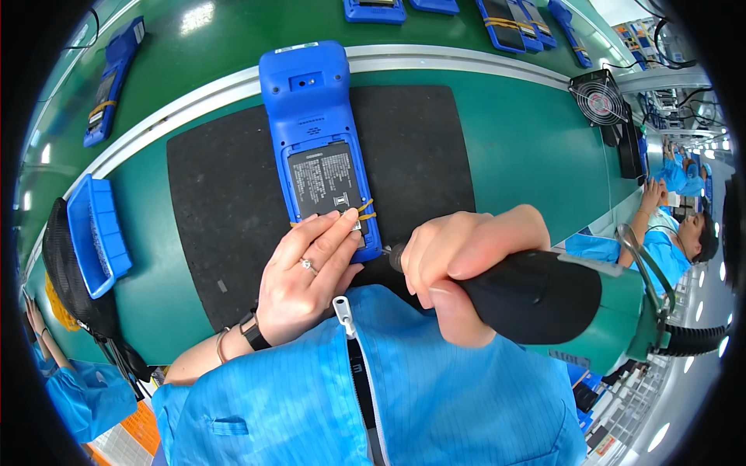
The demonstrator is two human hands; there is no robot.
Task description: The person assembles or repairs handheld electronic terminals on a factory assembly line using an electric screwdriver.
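A blue handheld terminal (312, 109) lies back side up on a black mat (210, 194), its dark battery (320, 177) showing in the open bay. Yellow rubber bands (366, 210) cross its lower end. My left hand (307, 268) rests on that end, fingers stretched out together and pressing it down; a ring and wristbands are on it. Wrapped in my right hand (466, 268) is a green and black electric screwdriver (544, 299), held sideways. Its tip meets the terminal's lower right corner, or comes very close to it.
A blue parts bin (97, 233) with small pieces stands at the left, beside a black mesh bag (66, 264). More blue terminals (509, 23) lie beyond the metal rail (466, 56). A small fan (598, 99) sits at the far right. Co-workers (676, 233) are at both sides.
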